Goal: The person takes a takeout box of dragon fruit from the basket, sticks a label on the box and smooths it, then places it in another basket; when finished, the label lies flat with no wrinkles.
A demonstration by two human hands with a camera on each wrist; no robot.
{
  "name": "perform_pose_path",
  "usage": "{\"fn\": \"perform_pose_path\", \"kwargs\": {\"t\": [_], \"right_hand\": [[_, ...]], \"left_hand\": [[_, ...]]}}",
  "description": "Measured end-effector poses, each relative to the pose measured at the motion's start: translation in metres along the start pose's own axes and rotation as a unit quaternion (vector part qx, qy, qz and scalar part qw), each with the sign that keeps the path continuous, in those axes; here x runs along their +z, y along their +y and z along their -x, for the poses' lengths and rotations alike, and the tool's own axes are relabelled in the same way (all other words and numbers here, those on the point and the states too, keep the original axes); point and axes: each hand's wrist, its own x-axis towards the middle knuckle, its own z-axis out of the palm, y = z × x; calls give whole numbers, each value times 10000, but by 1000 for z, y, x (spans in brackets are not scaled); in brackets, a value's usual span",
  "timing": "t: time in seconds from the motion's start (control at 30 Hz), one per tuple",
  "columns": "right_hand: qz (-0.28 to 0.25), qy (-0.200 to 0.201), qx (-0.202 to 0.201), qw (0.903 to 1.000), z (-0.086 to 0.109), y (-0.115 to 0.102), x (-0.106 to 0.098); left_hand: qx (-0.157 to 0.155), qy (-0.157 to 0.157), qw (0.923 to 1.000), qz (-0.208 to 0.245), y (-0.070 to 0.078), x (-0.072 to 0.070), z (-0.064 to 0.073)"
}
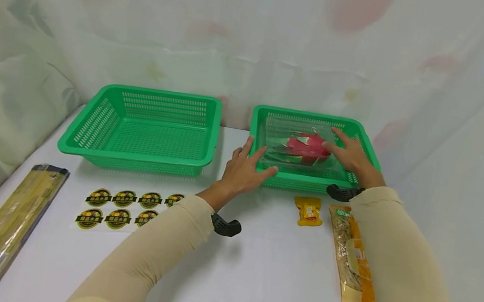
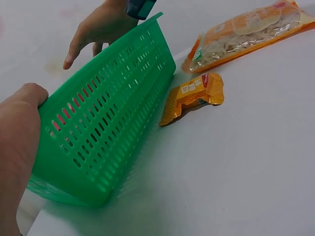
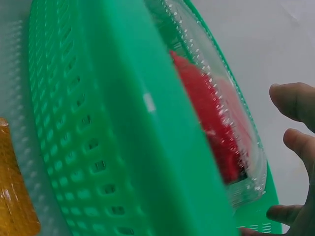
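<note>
A pink dragon fruit [image 1: 306, 146] lies in a clear plastic box [image 1: 277, 131] inside the right green basket [image 1: 299, 178]. My right hand [image 1: 353, 159] hovers over that basket's right end, fingers spread and apart beside the box; the right wrist view shows nothing between these fingers [image 3: 301, 147]. At the basket's near left corner is my left hand [image 1: 241, 172], its fingers spread and its thumb right at the rim. From the left wrist, the left hand [image 2: 18, 137] overlaps the basket's end, and the fruit shows pink through the slots.
Another green basket [image 1: 136, 159] stands at left. Stickers [image 1: 118, 218] lie in front of it, partly behind my left sleeve, with a long noodle-like pack [image 1: 6, 230] further left. A small yellow packet [image 1: 308, 211] and an orange food bag [image 1: 350, 258] lie before the right basket.
</note>
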Motion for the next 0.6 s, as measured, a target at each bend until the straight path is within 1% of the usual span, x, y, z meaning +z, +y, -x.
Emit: {"fn": "perform_pose_path", "kwargs": {"t": [0.13, 0.2, 0.3, 0.5, 0.6], "right_hand": [[-363, -212, 200, 9989, -2, 3, 5], [-642, -301, 308, 9970, -3, 4, 6], [-873, -400, 356, 9947, -4, 4, 7], [-1270, -640, 537, 9884, -7, 2, 10], [-1592, -855, 602, 9817, -10, 5, 12]], "left_hand": [[-126, 99, 9999, 22, 0, 2, 2], [-144, 156, 9998, 27, 1, 3, 2], [-148, 246, 9996, 73, 1, 4, 2], [-169, 346, 9988, 298, 1, 8, 2], [-175, 373, 9984, 395, 1, 9, 2]]}}
